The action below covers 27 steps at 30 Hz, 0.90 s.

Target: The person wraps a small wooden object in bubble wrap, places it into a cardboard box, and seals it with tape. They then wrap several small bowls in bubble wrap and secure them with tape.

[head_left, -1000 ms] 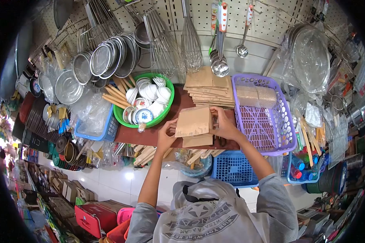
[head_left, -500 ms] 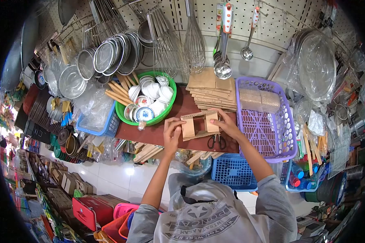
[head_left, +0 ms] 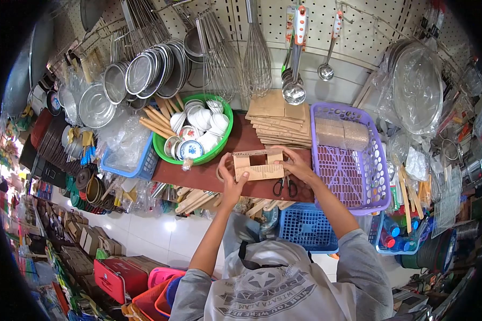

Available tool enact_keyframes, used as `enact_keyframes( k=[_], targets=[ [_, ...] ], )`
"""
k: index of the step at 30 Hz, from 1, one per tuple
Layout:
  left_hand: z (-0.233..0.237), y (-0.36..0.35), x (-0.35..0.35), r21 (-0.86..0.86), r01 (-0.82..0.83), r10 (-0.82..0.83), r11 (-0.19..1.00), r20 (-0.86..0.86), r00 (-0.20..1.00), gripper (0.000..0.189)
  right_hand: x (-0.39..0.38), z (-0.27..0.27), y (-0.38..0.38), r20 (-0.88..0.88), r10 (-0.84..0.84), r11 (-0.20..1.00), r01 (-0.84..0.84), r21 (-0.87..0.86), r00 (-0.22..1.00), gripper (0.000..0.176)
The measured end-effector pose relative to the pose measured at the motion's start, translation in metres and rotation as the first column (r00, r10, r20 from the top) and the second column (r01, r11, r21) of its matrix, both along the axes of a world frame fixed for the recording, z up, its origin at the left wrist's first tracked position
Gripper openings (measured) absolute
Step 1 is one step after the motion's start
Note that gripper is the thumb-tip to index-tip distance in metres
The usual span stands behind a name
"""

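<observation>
The small brown cardboard piece (head_left: 258,166) sat between our two hands, low over the dark red-brown table (head_left: 198,175). A second earlier it had been a broad flat sheet held up above the table. Half a second earlier it was already folded narrower, with panels standing up. Now it was a compact folded shape with a slot-like gap along its top and its front panel facing us. We judged the folding well along, though we could not tell whether any flap was locked in place.

Our left hand (head_left: 229,181) gripped the left end of the piece, fingers curled round its edge. Our right hand (head_left: 297,165) pinched its upper right corner, so both hands were closed on the cardboard.

A pair of black-handled scissors (head_left: 285,187) lay on the table just beside and below our right hand, untouched. Behind the piece rested a stack of flat brown cardboard sheets (head_left: 278,120). To the right stood a purple plastic basket (head_left: 381,176), and to the left a green plastic bowl (head_left: 160,148) full of small white ceramic cups. Steel wire whisks (head_left: 257,61) hung on the pegboard above.
</observation>
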<state>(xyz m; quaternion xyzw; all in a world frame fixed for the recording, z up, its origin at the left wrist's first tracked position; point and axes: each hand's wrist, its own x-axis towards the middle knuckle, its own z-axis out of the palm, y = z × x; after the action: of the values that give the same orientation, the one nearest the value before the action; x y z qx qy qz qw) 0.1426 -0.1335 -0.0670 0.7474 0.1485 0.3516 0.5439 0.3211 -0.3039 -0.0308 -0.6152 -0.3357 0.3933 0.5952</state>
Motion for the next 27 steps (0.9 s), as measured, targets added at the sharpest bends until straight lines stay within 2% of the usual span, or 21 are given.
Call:
enact_keyframes(
  k=[1, 2, 4, 5, 8, 11, 14, 17, 20, 27],
  targets=[
    [0.005, -0.001, 0.0, -0.015, 0.011, -0.012, 1.0, -0.061, 0.998, 0.08, 0.001, 0.001, -0.002, 0.027, 0.015, 1.0, -0.015, -0.015, 1.0, 0.052],
    [0.004, -0.003, 0.002, -0.104, 0.046, -0.049, 0.993, -0.02, 0.999, 0.079, 0.001, 0.002, -0.003, 0.053, 0.032, 0.999, -0.03, -0.03, 0.998, 0.052],
    [0.001, -0.009, 0.005, -0.274, 0.124, -0.11, 0.954, 0.066, 0.992, 0.078, 0.01, -0.004, -0.004, -0.147, 0.086, 0.996, -0.079, 0.052, 0.985, 0.056],
    [-0.001, -0.009, 0.005, -0.256, 0.135, -0.122, 0.957, 0.066, 0.99, 0.078, 0.013, -0.007, -0.005, -0.243, 0.117, 0.991, -0.096, 0.096, 0.963, 0.059],
    [-0.004, -0.007, 0.006, -0.182, 0.163, -0.158, 0.97, 0.043, 0.987, 0.076, 0.014, -0.006, -0.007, -0.324, 0.072, 0.996, -0.054, 0.065, 0.943, 0.066],
    [-0.006, -0.007, 0.006, -0.093, 0.158, -0.16, 0.983, -0.016, 0.987, 0.076, 0.011, -0.001, -0.003, -0.29, 0.013, 0.999, -0.022, -0.027, 0.957, 0.06],
    [-0.015, -0.006, 0.012, -0.077, 0.152, -0.153, 0.985, -0.006, 0.988, 0.077, 0.008, -0.004, 0.001, -0.111, -0.036, 0.996, 0.027, -0.087, 0.993, 0.052],
    [-0.015, -0.006, 0.018, -0.117, 0.17, -0.17, 0.978, 0.014, 0.985, 0.076, 0.006, -0.005, 0.003, 0.115, -0.081, 0.996, 0.083, -0.016, 0.99, 0.049],
    [-0.011, -0.008, 0.019, -0.165, 0.169, -0.168, 0.972, 0.02, 0.986, 0.075, 0.005, -0.01, 0.006, 0.037, -0.098, 0.993, 0.096, 0.062, 0.994, 0.054],
    [-0.005, -0.007, 0.021, -0.217, 0.151, -0.152, 0.964, 0.013, 0.988, 0.069, 0.001, -0.006, 0.006, 0.087, -0.143, 0.987, 0.136, 0.082, 0.986, 0.051]
  ],
)
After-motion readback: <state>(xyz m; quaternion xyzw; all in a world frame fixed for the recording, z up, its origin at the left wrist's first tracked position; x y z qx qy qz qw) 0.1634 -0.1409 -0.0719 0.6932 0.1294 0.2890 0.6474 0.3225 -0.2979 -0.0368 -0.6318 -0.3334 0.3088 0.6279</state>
